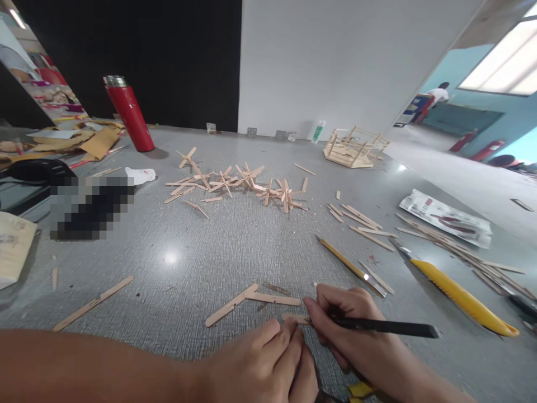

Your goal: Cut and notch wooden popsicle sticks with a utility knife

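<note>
My right hand [356, 330] grips a thin black pen-like tool [386, 327], its tip down on a short wooden stick piece [296, 318] on the grey table [235, 246]. My left hand [268, 364] lies beside it with fingers curled and pressed onto the same stick piece. Just beyond the hands lie two joined craft sticks [251, 302]. Something yellow [361, 390] shows under my right wrist.
A pile of glued stick crosses [235, 184] covers the table's middle. A pencil [350, 266], a yellow utility knife [461, 296], loose sticks [457, 246] and a packet [447, 217] lie at right. A red flask [130, 115] and a stick frame [354, 148] stand at the back.
</note>
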`<move>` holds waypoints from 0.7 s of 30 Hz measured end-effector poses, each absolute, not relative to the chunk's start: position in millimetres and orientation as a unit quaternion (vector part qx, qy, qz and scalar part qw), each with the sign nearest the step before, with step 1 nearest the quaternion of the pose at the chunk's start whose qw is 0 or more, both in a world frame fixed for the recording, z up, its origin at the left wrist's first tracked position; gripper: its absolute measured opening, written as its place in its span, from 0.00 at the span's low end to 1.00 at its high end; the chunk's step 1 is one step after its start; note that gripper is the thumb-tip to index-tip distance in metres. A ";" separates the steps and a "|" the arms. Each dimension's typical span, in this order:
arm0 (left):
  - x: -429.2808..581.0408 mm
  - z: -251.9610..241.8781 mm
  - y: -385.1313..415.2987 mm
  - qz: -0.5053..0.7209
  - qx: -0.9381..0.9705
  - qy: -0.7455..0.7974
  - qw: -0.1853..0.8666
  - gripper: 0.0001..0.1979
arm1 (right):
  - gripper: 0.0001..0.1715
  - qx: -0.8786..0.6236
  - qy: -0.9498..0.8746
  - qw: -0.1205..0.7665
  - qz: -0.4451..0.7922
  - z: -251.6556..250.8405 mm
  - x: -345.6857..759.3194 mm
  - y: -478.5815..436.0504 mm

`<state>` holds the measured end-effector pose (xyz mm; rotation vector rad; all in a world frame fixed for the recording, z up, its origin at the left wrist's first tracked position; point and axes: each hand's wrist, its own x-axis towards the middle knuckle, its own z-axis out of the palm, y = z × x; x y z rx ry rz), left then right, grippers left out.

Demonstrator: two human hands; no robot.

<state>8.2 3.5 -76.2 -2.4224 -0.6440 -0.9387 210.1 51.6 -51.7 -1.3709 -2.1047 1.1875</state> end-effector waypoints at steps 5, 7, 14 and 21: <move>7.4 -76.3 2.6 -0.335 -0.884 -0.234 0.229 0.12 | 0.26 -0.486 -0.757 0.176 0.399 -52.4 210.9 52.4; 7.5 -76.1 2.5 -0.338 -0.882 -0.237 0.229 0.12 | 0.26 -0.486 -0.758 0.178 0.396 -52.5 211.1 52.1; 8.3 -76.5 3.0 -0.341 -0.881 -0.235 0.230 0.12 | 0.26 -0.489 -0.724 0.205 0.440 -50.3 206.6 51.7; 2.3 -73.3 -0.5 -0.353 -0.874 -0.237 0.236 0.13 | 0.29 -0.539 -0.604 0.309 0.499 -40.7 213.6 65.4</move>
